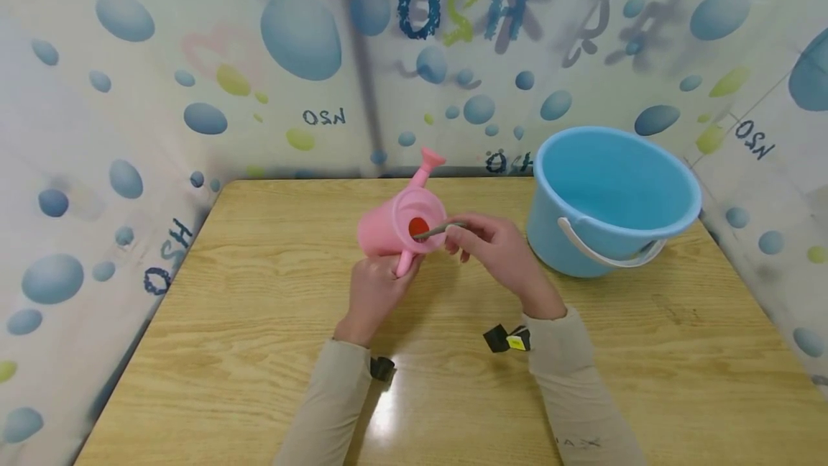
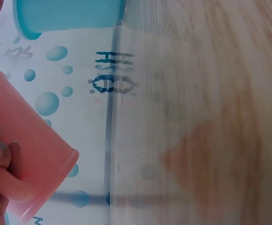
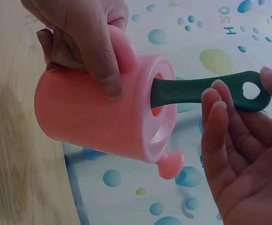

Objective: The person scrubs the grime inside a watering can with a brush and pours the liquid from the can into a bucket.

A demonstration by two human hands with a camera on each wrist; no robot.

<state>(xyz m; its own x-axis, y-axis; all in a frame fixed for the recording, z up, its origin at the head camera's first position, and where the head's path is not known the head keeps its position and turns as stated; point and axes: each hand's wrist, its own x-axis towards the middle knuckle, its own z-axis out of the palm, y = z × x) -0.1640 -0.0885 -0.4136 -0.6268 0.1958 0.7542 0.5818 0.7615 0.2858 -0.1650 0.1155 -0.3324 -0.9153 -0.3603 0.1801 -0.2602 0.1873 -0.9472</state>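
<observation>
Head: watering can in left hand

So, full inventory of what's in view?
watering can: 1, pink, tilted, in the left hand
green handle: 1, green, far end inside the can's mouth
bucket: 1, light blue, on the table, right side
bucket handle: 1, white, hanging at the bucket's near side
table: 1, wood-coloured, under everything
patterned wall covering: pale with blue and green spots, behind and beside the table
black items: 2, one near each wrist
sleeves: 2, beige, on both arms
left hand: 1, gripping the can
right hand: 1, pinching the green handle
</observation>
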